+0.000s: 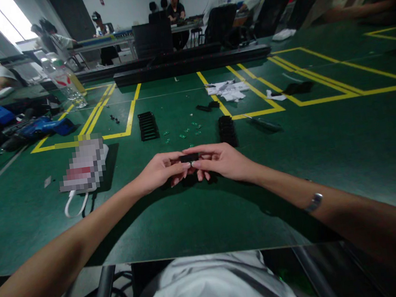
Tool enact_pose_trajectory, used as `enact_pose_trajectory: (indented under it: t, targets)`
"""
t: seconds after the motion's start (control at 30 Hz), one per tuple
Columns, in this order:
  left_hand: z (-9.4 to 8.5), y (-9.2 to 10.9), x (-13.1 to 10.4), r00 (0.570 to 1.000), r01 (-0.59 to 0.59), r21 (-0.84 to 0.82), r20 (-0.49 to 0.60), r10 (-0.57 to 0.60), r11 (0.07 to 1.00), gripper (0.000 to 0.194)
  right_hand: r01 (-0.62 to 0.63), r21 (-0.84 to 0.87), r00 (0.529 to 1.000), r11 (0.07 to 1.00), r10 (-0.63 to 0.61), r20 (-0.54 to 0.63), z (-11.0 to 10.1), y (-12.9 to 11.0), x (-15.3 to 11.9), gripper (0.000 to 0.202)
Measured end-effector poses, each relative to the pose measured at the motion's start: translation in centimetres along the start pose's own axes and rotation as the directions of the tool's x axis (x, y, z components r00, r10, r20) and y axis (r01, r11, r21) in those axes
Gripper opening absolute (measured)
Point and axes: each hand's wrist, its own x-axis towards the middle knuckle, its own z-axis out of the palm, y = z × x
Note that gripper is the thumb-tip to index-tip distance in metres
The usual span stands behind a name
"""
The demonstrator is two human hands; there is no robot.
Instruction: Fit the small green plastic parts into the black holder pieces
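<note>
A small black rectangular part (189, 158) is held level between both hands, low over the green table (206, 215). My left hand (161, 171) pinches its left end, and my right hand (221, 160) pinches the right end, the thumbs meeting at its near edge. What the part is cannot be made out. Just beyond the fingers lie several small green pieces (182, 136). A row of black parts (148, 125) sits past my left hand; another black stack (227, 131) stands close behind my right hand.
A power bank (89, 164) with a white cable lies at left, near a blue power tool (49, 127) and a clear bottle (67, 85). White paper scraps (229, 89), a tweezer-like tool (261, 122) and a long black bar (191, 65) lie farther back. People sit at tables beyond.
</note>
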Motion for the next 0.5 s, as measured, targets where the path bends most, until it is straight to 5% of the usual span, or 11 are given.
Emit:
enact_pose_trajectory:
  t: [0.5]
  targets:
    - [-0.10, 0.17, -0.12, 0.998, -0.031, 0.046, 0.060, 0.028, 0.998, 0.028, -0.008, 0.021, 1.000, 1.000, 0.007, 0.029, -0.32, -0.01, 0.10, 0.046]
